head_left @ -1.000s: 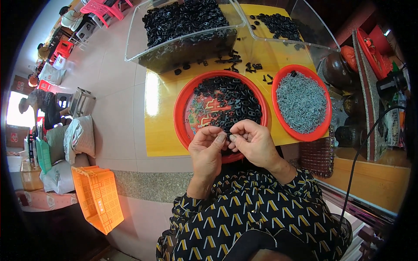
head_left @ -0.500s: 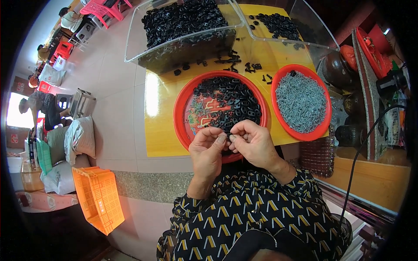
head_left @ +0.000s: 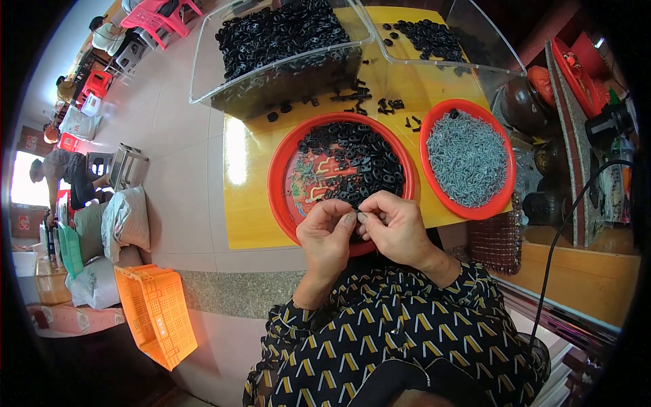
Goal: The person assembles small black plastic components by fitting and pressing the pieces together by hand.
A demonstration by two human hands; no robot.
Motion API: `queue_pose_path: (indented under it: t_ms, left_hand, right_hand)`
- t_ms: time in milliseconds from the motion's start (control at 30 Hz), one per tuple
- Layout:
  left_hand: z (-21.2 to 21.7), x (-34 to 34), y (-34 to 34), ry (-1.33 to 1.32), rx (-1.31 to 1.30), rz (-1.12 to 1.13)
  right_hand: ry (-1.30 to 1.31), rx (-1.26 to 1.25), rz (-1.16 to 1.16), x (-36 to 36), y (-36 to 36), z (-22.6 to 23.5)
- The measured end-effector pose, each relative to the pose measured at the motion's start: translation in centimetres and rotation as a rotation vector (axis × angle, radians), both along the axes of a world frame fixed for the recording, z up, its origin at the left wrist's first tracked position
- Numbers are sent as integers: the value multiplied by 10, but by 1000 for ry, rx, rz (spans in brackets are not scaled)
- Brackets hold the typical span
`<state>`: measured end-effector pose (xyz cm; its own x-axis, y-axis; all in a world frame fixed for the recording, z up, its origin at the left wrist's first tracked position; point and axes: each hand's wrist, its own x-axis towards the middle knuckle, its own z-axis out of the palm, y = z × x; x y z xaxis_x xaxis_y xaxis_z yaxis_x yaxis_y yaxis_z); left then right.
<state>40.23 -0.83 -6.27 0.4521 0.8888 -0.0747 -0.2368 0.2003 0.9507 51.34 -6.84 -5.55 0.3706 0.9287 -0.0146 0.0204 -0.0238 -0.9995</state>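
Left hand [head_left: 330, 233] and right hand [head_left: 395, 227] meet fingertip to fingertip, pinching a small black part [head_left: 360, 218] between them over the near rim of the red plate [head_left: 279, 178] of black pieces; right of it sits a red plate of grey screws [head_left: 466, 157], and beyond, on the yellow table [head_left: 245, 203], clear bins [head_left: 271, 81] of more black parts

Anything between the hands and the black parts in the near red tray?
Nothing visible. Left hand and right hand meet fingertip to fingertip right over the near rim of the red tray; the black parts lie open just beyond them.
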Motion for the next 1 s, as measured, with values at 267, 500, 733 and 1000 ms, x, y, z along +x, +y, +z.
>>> queue_pose_path:
  t_ms: [267, 500, 733, 1000]
  left_hand:
    - [9, 22, 34, 155, 73, -180]
    - [-1, 50, 93, 722, 1259, -220]
    - [-6, 66, 100, 887, 1349, -450]
    - [1, 63, 86, 1012, 1414, -374]
  right_hand:
    - [309, 3, -73, 21, 7, -11]
    - [314, -16, -84, 23, 6, -10]
    - [322, -26, -79, 26, 5, -12]
    - [358, -24, -85, 26, 5, -14]
